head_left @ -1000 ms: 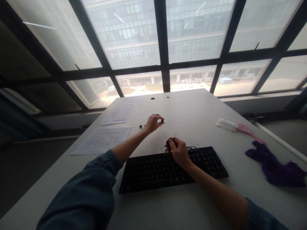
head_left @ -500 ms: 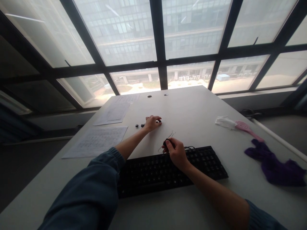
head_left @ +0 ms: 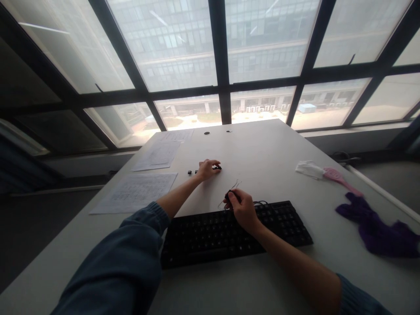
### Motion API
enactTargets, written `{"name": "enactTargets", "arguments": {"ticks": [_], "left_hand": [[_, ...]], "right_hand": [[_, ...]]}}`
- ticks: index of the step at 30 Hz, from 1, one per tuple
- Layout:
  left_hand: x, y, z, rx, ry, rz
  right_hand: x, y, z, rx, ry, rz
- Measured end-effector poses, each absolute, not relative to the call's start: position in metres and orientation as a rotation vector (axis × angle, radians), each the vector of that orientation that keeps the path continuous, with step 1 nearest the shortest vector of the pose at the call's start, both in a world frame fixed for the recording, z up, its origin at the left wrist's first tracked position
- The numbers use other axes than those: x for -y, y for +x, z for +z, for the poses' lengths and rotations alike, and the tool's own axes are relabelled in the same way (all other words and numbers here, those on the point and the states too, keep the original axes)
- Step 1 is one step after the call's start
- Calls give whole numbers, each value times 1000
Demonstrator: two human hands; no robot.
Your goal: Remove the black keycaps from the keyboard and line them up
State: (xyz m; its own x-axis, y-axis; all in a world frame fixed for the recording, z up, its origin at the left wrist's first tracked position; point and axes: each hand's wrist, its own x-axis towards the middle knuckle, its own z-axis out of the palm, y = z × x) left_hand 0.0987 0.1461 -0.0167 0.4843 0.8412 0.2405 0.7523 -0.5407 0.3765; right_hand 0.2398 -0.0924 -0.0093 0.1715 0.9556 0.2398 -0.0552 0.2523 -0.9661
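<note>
Over the white table, my left hand [head_left: 206, 169] reaches out with thumb and fingers curved around small black keycaps [head_left: 217, 167]. It seems to pinch one of them, though the fingers hide part of this group. Just left of that hand sits another keycap [head_left: 189, 172], and one more is partly covered by the hand. My right hand [head_left: 241, 205] is closed around the black handle of a keycap puller [head_left: 229, 195], whose thin wires stick out on both sides. This hand is above the back edge of a black keyboard [head_left: 210, 236].
Printed sheets of paper [head_left: 138, 192] lie on the left of the table [head_left: 262, 148]. At the right are a white cloth-like item [head_left: 309, 169], a pink item with a round head [head_left: 334, 174] and a purple cloth [head_left: 380, 227]. Large windows stand behind.
The view has shifted slightly. My left fingers have moved a little, and more of the black keycaps shows between them. My right hand keeps its grip on the keycap puller.
</note>
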Motion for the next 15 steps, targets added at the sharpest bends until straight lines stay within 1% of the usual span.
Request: {"name": "enactTargets", "arguments": {"ticks": [10,15], "left_hand": [[-146,97,-17,-1371,2490,575],[-146,89,-9,-1349,2523,537]], "right_hand": [[93,240,-10,1148,-1045,947],[93,240,-11,1148,-1043,952]]}}
